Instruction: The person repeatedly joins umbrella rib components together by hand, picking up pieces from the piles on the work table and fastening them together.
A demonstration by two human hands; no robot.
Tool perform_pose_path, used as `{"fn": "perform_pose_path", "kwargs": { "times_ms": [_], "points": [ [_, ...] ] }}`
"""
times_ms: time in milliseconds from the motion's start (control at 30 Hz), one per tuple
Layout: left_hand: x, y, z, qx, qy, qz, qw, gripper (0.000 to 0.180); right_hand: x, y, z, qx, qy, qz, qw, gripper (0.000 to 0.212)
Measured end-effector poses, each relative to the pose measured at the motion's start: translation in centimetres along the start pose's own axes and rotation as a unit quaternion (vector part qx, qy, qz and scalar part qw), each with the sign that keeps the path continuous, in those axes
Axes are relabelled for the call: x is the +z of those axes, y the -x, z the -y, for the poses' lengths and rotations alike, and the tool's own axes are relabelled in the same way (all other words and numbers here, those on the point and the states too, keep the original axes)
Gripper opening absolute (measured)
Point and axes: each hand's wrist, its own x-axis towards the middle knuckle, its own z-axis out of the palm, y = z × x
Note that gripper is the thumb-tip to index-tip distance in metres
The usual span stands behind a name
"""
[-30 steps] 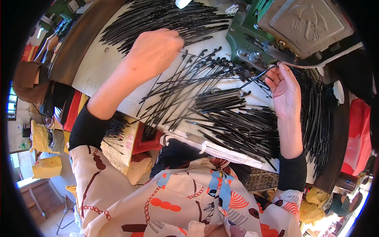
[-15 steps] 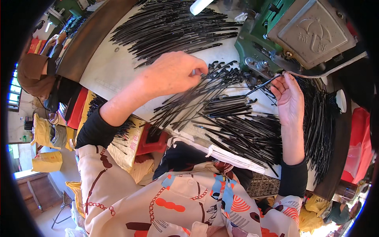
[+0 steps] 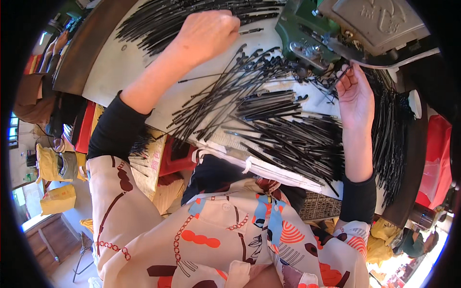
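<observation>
My left hand is closed over the near edge of a far pile of thin black umbrella ribs; its curled fingers hide whatever they hold. Close to the green machine, my right hand pinches a thin black umbrella rib between thumb and fingers. Between my hands a loose, crossed heap of ribs fans out on the pale tabletop. Nearer me lie a short, neat bundle and a wider pile of ribs.
A grey metal cover and a curved metal lever overhang my right hand. More black ribs hang at the table's right side, by a white spool. A red stool stands below the table edge. Another person sits at far left.
My left hand has moved up and away from the loose heap to the far pile. My right hand stays by the machine; the long rib slanting left from it no longer shows.
</observation>
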Motion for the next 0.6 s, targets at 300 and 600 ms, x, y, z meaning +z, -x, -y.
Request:
{"fn": "perform_pose_path", "kwargs": {
  "times_ms": [300,600],
  "points": [
    [-2.0,-0.3,-3.4,-0.038,0.333,0.064,0.940,0.022,3.7,2.2,-0.3,0.131,0.210,0.098,0.964,0.021],
    [-2.4,-1.2,-5.9,-0.124,0.490,0.137,0.852,0.024,4.7,3.2,0.1,0.138,0.308,0.154,0.929,0.023]
  ]
}}
